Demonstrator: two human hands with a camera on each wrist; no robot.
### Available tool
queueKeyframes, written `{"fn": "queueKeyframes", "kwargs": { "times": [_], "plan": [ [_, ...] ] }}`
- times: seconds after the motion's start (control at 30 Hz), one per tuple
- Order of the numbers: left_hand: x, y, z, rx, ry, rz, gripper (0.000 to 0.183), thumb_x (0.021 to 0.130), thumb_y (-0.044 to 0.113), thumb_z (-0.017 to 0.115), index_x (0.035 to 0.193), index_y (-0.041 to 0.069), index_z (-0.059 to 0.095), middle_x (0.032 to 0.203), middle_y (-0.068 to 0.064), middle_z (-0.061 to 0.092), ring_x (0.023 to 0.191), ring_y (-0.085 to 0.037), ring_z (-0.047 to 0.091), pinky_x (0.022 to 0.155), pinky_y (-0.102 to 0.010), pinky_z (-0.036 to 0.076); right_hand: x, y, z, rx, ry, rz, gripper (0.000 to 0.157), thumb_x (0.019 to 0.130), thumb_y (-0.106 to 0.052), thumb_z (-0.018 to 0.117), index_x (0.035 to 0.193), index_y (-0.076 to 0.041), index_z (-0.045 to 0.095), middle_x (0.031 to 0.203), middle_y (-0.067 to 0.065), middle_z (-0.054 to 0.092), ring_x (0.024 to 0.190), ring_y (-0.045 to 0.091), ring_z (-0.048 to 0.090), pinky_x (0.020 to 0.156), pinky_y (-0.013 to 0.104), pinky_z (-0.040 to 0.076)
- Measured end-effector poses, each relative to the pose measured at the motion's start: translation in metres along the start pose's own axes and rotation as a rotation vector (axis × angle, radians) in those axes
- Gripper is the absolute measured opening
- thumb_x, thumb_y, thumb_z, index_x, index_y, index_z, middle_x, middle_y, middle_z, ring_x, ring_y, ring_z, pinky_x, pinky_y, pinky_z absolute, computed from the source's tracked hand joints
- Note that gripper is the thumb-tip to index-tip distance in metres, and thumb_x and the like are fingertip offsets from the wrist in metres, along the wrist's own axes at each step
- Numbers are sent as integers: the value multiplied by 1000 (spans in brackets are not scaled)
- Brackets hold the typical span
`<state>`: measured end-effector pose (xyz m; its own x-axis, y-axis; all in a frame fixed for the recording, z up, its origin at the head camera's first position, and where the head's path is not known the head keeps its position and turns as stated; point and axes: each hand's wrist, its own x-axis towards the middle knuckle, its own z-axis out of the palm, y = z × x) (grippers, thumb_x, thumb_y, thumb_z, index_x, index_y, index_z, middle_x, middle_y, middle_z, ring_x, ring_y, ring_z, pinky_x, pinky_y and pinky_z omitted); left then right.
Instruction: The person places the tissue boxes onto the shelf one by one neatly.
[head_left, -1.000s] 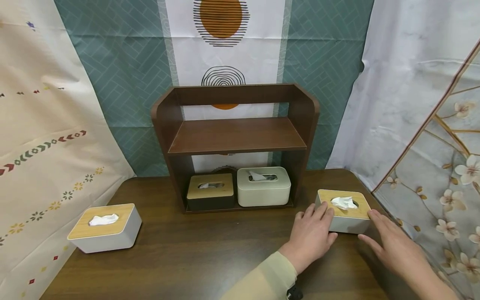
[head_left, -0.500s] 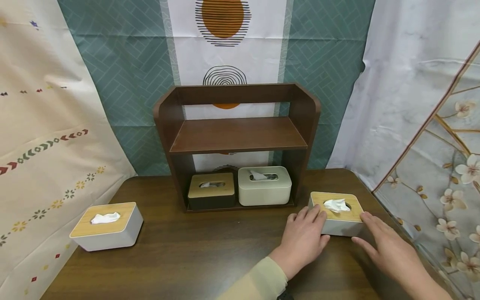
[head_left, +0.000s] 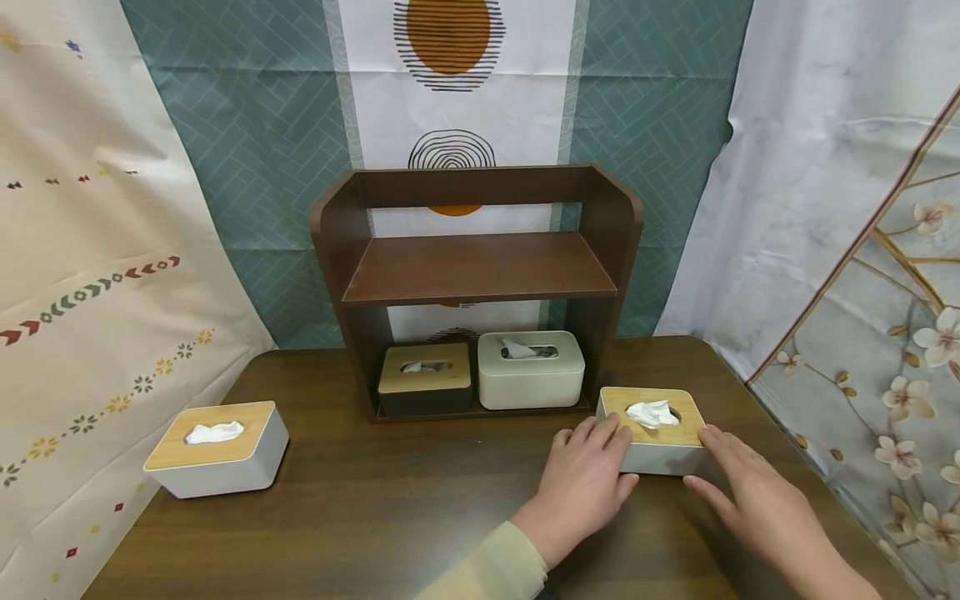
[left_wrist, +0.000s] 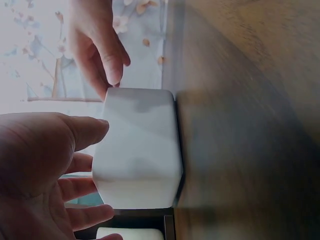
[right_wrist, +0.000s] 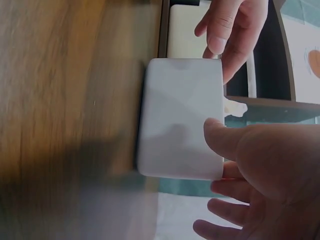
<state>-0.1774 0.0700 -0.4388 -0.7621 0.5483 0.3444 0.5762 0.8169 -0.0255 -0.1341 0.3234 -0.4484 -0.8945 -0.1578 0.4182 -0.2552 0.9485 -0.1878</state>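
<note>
On the right side of the desk (head_left: 420, 500), the wood-topped tissue box (head_left: 662, 454) sits closer to the shelf (head_left: 480, 268) than a second ago, between the left hand (head_left: 579, 483) and the right hand (head_left: 759, 500). Both hands' fingers (head_left: 600, 439) are extended at its ends, clenched around nothing. This suggests a slide under way; the box remains outside the shelf.

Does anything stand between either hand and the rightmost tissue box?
Nothing visible does: the left hand and right hand are at opposite ends of the box. The shelf stands farther left, not between.
</note>
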Motion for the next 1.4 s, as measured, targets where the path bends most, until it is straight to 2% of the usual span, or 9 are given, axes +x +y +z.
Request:
{"fn": "queueKeyframes", "kwargs": {
  "times": [0.33, 0.5, 0.77, 1.17, 1.4],
  "plan": [
    [-19, -19, -8, -12, -4, 6, 55, 107, 54, 70, 155, 27, 64, 164, 4, 55, 144, -20, 57, 109, -43, 52, 1, -24, 4, 16, 32, -40, 75, 87, -24, 95, 150, 3, 62, 152, 27, 62, 136, 50, 60, 95, 70, 55],
    [-28, -27, -10, -9, 8, 7, 55, 107, 52, 71, 153, 25, 65, 163, 2, 57, 142, -23, 59, 108, -46, 53, 3, -34, 7, 25, 26, -45, 74, 89, -26, 94, 150, 1, 63, 152, 25, 63, 137, 49, 60, 94, 69, 55],
    [-42, -43, -14, -24, -20, -32, 56, 107, 51, 72, 154, 22, 64, 163, -1, 57, 143, -26, 60, 109, -49, 53, 14, -54, 11, 46, -41, -46, 71, 96, -32, 89, 152, 1, 62, 156, 24, 60, 143, 49, 57, 100, 69, 54],
    [-57, -64, -25, -54, -14, -52, 53, 106, 47, 76, 151, 20, 67, 161, -4, 59, 143, -31, 60, 110, -54, 53, 20, -81, 15, 79, -38, -51, 69, 95, -30, 90, 151, 1, 64, 156, 22, 62, 143, 45, 58, 102, 68, 54],
    [-66, -73, -28, -22, 7, -67, 51, 105, 46, 77, 147, 20, 69, 159, -4, 61, 138, -28, 64, 109, -53, 54, 24, -96, 19, 83, -29, -62, 68, 95, -30, 90, 151, 0, 65, 155, 21, 63, 143, 43, 59, 103, 66, 55]
  ]
}}
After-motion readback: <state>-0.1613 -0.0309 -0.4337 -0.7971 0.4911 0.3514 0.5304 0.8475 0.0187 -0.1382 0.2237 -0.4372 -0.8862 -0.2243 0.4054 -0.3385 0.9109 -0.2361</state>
